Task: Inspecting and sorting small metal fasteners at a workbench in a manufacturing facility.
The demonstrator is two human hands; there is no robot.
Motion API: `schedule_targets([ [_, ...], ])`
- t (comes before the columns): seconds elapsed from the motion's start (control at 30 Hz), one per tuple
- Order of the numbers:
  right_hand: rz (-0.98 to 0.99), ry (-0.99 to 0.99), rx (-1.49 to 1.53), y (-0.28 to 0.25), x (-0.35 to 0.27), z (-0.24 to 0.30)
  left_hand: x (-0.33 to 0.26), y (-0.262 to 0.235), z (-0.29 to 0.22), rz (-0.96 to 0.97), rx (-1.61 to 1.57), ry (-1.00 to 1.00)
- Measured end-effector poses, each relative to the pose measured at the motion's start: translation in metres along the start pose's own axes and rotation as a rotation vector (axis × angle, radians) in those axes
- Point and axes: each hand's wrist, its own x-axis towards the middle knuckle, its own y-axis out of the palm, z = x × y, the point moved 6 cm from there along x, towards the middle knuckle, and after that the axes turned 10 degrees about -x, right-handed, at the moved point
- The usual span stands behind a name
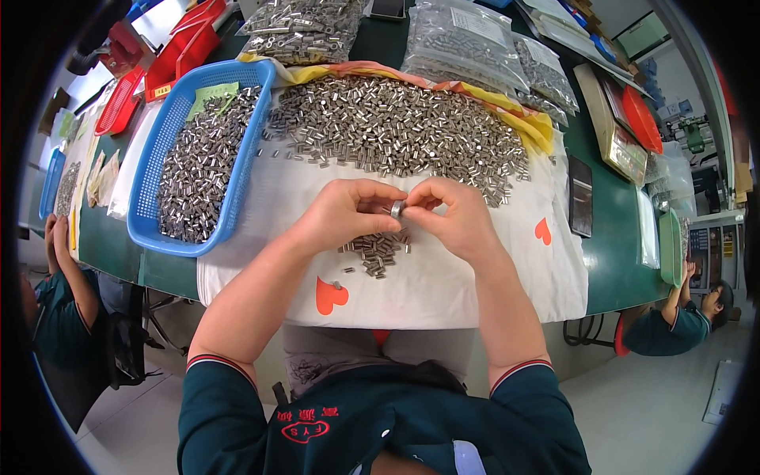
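Green bench (619, 257): its curved near edge shows on both sides of the cloth; green top lies bare at the near right corner.
White cloth (550, 281): spread to the bench's near edge, with bare stretches to the right of the right forearm and along the front.
Metal sleeve heap (396, 127): broad, across the cloth's far half, backed by a yellow and red fabric strip (540, 134).
Blue perforated basket (142, 194): at the cloth's left edge, filled with sleeves; a green slip covers some at its far end.
Clear bags of metal parts (463, 39): along the bench's far edge, cut off by the frame.
Left hand (344, 212): thumb and forefinger pinching a metal ring, over the cloth's middle.
Right hand (450, 215): thumb and forefinger drawn together at the ring's right side; whether they grip it too cannot be told.
Black phone-like slab (580, 196): just beyond the cloth's right edge.
Small sleeve pile (376, 253): below the hands, partly hidden by the left one.
Metal ring (397, 209): raised at the fingertips, mostly covered, its bore hard to make out.
Stray sleeve (337, 284): on a printed red heart near the cloth's front edge.
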Motion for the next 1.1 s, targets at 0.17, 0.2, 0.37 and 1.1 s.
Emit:
schedule_targets([
  [0.17, -0.204, 0.155, -0.066, -0.034, 0.000, -0.030, -0.005, 0.011, -0.006, 0.104, 0.196, -0.001],
  [0.2, -0.194, 0.210, -0.227, -0.039, -0.001, -0.036, -0.005, 0.013, -0.005, 0.140, 0.182, -0.005],
  [0.37, -0.182, 0.156, -0.638, -0.018, 0.004, -0.036, -0.004, 0.010, -0.006, 0.105, 0.251, 0.001],
  [1.1, -0.043, 0.003, 0.070, 0.006, -0.002, -0.004, 0.005, -0.004, 0.002, -0.006, -0.173, 0.011],
])
